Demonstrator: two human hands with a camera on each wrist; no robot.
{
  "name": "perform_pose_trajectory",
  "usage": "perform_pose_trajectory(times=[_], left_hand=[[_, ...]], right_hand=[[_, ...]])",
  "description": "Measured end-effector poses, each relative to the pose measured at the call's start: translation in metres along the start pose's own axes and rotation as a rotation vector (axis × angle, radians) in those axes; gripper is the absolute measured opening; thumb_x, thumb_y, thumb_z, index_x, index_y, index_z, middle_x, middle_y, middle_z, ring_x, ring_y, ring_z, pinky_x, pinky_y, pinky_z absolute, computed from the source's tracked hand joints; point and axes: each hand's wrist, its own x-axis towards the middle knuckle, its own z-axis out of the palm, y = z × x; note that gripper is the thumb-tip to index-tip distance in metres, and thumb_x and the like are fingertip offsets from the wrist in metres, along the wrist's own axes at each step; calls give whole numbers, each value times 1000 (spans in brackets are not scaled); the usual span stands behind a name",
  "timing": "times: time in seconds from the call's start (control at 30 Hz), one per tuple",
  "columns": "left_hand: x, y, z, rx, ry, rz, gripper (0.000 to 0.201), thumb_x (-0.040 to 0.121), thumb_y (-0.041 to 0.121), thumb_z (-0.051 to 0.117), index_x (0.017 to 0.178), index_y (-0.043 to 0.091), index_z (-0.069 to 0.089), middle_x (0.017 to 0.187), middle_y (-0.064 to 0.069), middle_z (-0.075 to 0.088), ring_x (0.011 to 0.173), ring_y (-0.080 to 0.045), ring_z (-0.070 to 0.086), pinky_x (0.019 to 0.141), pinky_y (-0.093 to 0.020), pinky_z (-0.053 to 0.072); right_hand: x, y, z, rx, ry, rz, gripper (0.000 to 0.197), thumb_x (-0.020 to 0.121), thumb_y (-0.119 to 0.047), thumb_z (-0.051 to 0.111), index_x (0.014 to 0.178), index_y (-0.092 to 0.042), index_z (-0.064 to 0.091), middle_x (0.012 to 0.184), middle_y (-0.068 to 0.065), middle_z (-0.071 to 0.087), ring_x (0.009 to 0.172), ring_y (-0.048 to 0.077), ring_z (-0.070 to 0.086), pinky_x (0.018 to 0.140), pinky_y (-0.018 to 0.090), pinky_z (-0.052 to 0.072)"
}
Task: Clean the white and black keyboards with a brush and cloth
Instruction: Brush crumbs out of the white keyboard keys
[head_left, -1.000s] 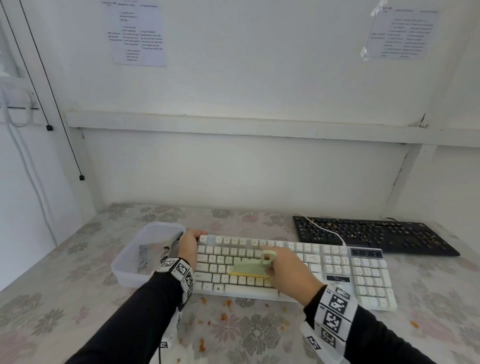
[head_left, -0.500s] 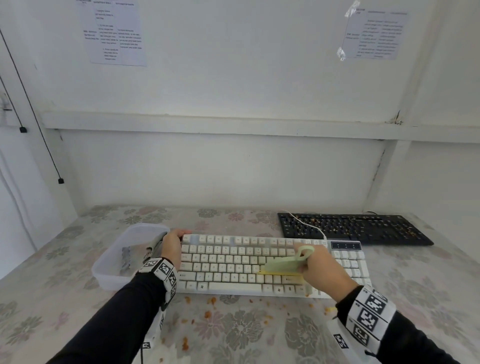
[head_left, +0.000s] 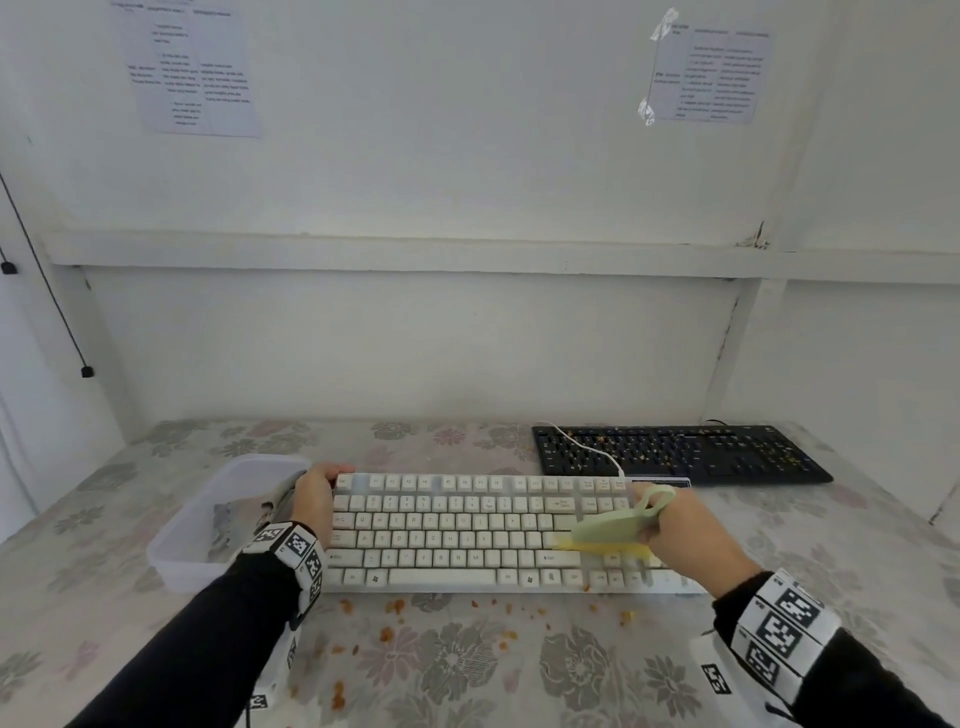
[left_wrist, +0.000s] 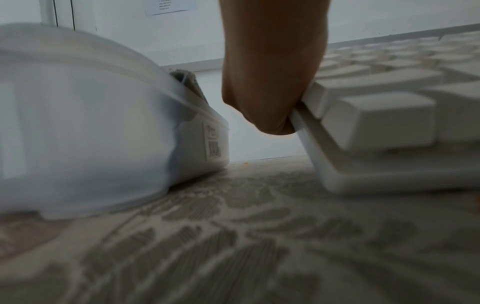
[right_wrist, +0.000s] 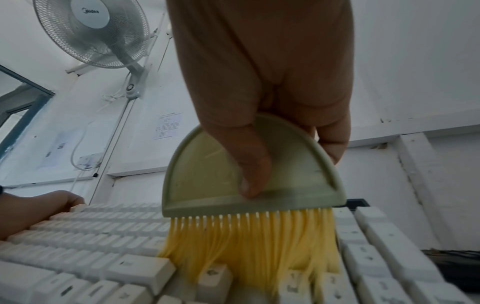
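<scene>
Head | brush (head_left: 608, 530) moved right along white keyboard (head_left: 467, 525) | right hand (head_left: 685, 535)

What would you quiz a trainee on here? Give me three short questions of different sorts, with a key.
1. True or false: the brush has its bristles on the black keyboard.
2. Which hand grips the white keyboard at its end? A left hand; B right hand.
3. Fill in: orange crumbs lie on the ______ in front of the white keyboard.

Key: 1 false; 2 A; 3 tablecloth.
</scene>
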Motion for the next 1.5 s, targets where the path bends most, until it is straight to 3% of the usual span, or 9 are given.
perform_pose_trajectory(times=[0.17, 0.27, 0.4, 0.6, 0.83, 0.97, 1.1, 1.23, 1.5], left_hand=[[-3, 2, 2, 25, 4, 13, 19, 77, 25, 53, 64, 17, 65, 66, -9, 63, 66, -31, 59, 80, -45, 49], [-2, 2, 0, 35, 14, 23, 19, 76, 26, 54, 65, 17, 67, 71, -10, 64, 74, -32, 60, 84, -47, 50], [-9, 4, 3, 45, 26, 11, 22, 80, 25, 52, 65, 16, 65, 62, -8, 63, 65, -31, 59, 76, -42, 51], [-18, 8, 5, 35, 30, 26, 21, 81, 23, 51, 67, 15, 64, 66, -8, 61, 63, -30, 58, 76, -41, 49], [-25, 12, 6, 30, 35, 28, 21, 83, 20, 47, 70, 15, 63, 66, -9, 59, 62, -30, 56, 70, -38, 48], [-21, 9, 3, 31, 39, 32, 20, 77, 24, 50, 69, 17, 66, 71, -10, 63, 76, -32, 60, 85, -49, 50], [-21, 9, 2, 21, 21, 16, 19, 76, 24, 51, 68, 16, 66, 69, -10, 63, 70, -32, 60, 83, -49, 50], [-11, 4, -1, -9, -19, -22, 15, 67, 27, 55, 63, 18, 67, 67, -9, 63, 75, -33, 60, 85, -51, 50], [-3, 3, -3, -45, -59, -48, 13, 57, 27, 58, 52, 19, 67, 61, -7, 61, 70, -30, 58, 76, -45, 48]], right_hand=[[1, 19, -6, -21, 4, 68, 43, 87, -4, 55, 66, -34, 32, 73, -10, 46, 69, 8, 50, 47, 10, 31], [1, 27, -13, -35, 15, 121, 19, 89, -7, 55, 96, -24, 58, 89, 1, 57, 71, 10, 51, 54, 10, 35], [2, 42, -19, -62, 11, 195, 34, 89, -10, 55, 122, -14, 54, 79, -3, 52, 64, 6, 47, 45, 11, 33], [-1, 59, -27, -28, 84, 292, 41, 85, -7, 61, 125, -9, 54, 110, 13, 64, 85, 22, 56, 78, 23, 45], [-15, 55, -43, -83, 227, 366, 23, 81, 0, 52, 66, -16, 43, 62, 2, 46, 71, 26, 51, 64, 32, 45], [-18, 33, -46, 20, 264, 271, 35, 77, 5, 50, 59, -23, 38, 62, 2, 47, 68, 25, 51, 56, 29, 40], [-15, -11, -40, 136, 279, 25, 46, 78, 7, 53, 55, -28, 34, 58, -8, 43, 55, 5, 41, 46, 15, 29], [-6, -65, -19, 258, 137, -162, 45, 83, 2, 58, 65, -36, 41, 76, -10, 52, 64, -4, 46, 50, 2, 39], [3, -161, 36, 307, -71, -413, 21, 88, -8, 53, 106, -18, 56, 86, -2, 54, 77, 18, 53, 62, 22, 44]])
